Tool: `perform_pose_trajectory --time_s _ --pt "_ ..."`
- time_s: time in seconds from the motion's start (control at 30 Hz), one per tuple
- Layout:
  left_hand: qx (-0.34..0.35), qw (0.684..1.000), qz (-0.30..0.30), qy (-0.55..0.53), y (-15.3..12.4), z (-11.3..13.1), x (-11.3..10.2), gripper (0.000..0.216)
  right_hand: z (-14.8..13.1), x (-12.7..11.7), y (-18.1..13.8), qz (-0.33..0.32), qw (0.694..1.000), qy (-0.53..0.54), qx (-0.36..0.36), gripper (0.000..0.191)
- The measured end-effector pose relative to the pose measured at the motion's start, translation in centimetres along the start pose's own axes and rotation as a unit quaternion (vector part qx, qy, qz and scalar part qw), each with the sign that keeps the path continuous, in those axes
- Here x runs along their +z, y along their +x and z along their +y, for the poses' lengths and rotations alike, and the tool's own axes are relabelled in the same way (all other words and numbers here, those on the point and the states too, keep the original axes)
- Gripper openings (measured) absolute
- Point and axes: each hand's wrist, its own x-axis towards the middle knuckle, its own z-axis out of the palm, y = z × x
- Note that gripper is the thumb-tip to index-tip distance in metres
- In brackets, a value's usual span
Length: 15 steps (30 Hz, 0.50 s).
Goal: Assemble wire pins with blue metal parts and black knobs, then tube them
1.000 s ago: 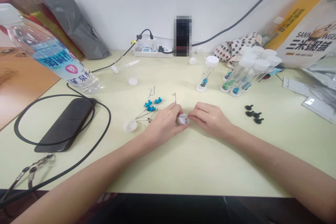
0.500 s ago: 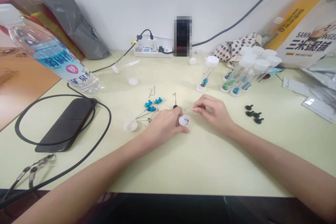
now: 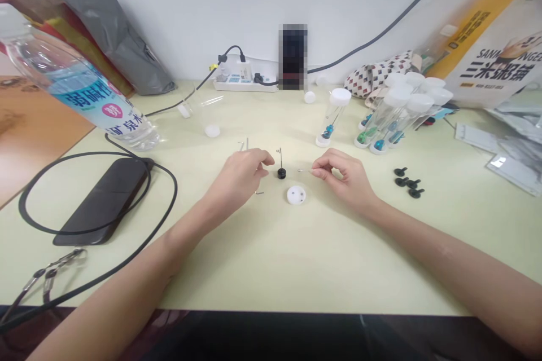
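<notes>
My right hand (image 3: 345,176) pinches a thin metal rod (image 3: 300,170) whose tip points left. Its exact kind is too small to tell. Between my hands stands a small black round base (image 3: 282,174) with an upright wire (image 3: 280,158) bent into a curl at the top. My left hand (image 3: 243,177) hovers just left of it, thumb and fingers slightly apart, with nothing visible between them. In front of the base lies a white round cap (image 3: 296,195) holding a few tiny dark pieces. The blue parts are hidden behind my left hand.
Several capped clear tubes (image 3: 396,118) with coloured parts stand at the back right, one tube (image 3: 332,118) apart from them. Several black pieces (image 3: 409,182) lie right of my right hand. A water bottle (image 3: 84,84), a dark phone-like slab (image 3: 108,200) and looping cable occupy the left.
My left hand has let go of the white cap and moved left and slightly back, uncovering the black base. The right hand still pinches the rod, almost in place.
</notes>
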Motion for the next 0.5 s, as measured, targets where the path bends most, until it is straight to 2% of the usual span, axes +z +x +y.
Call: perform_pose_trajectory --time_s 0.1,0.23,0.5 --pt "-0.003 0.999 -0.011 -0.047 0.2 -0.2 1.2 0.027 -0.1 0.0 0.0 0.001 1.000 -0.003 -0.004 0.009" --pt "0.002 0.996 0.005 -0.092 0.2 0.2 2.5 0.019 -0.2 0.1 0.0 0.009 1.000 -0.005 -0.012 0.009" --pt "-0.004 0.964 0.022 -0.267 0.0 0.6 2.4 0.014 -0.6 0.1 -0.2 0.027 0.999 -0.020 -0.039 0.009"
